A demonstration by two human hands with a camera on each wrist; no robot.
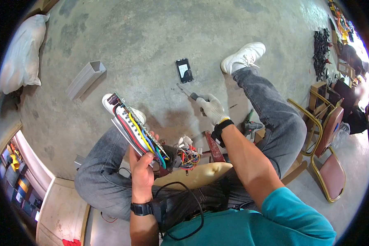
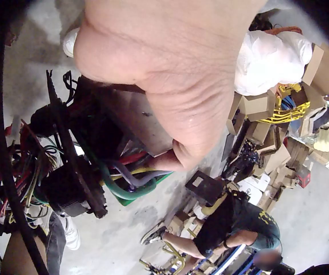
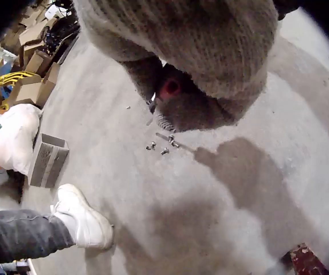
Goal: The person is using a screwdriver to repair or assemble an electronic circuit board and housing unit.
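Board (image 1: 137, 133), clasped in your left grip (image 1: 142, 170), angles outward, apparently so its wires (image 2: 127, 193) face you. Your gloved right grip (image 1: 213, 110) holds a screwdriver (image 1: 194, 96) above the floor (image 1: 151, 33), near loose screws (image 3: 165, 151). Beside the board sits a wire bundle (image 1: 188, 159); a black cable (image 1: 179, 183) loops before you, a possible snag.

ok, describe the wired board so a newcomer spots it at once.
From the head view's teal shirt, go up to the bare left hand. It grips a long circuit board. Thick red, yellow and blue wires run along it, unlike the thin, tangled wires beside it.
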